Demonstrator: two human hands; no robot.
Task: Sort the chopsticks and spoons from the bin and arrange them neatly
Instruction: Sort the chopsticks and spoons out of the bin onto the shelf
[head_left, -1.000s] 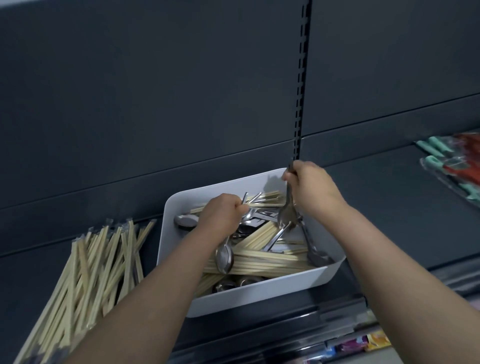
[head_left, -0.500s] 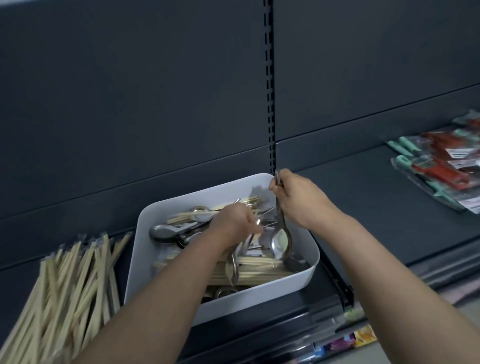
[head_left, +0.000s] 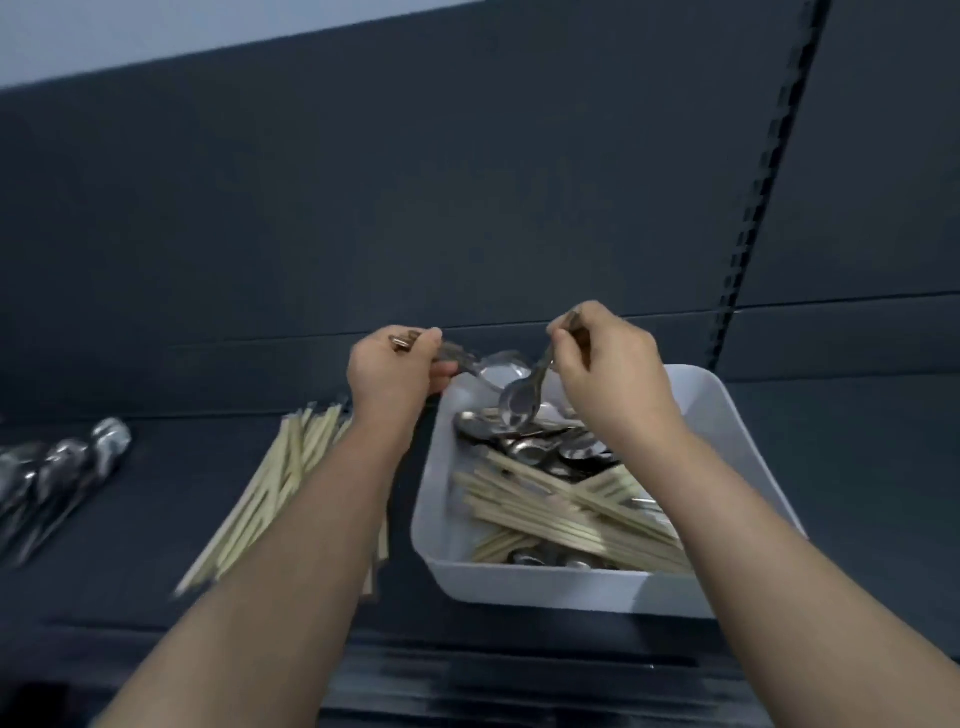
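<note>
- Dark shelf, backed by a dark panel, on which everything is laid
- White bin set on the shelf at right of centre, tilted in view, its long axis running near to far
- Loose chopsticks in the bin heaped in its near half, mostly lying crosswise, long axes slanting from far left to near right; a few cross over the others
- Sorted chopsticks laid on the shelf just left of the bin, roughly parallel, long axes running from near left to far right; partly hidden by the left forearm
- Sorted spoons laid at the far left of the shelf, bowls pointing away, handles toward the viewer; blurred
- Spoons in the bin piled in its far half, bowls jumbled
- Left hand closed round spoon handles over the bin's far-left corner, the spoons pointing right; count cannot be told
- Right hand pinched on the handle of one spoon, held above the bin, bowl hanging down and to the left
</note>
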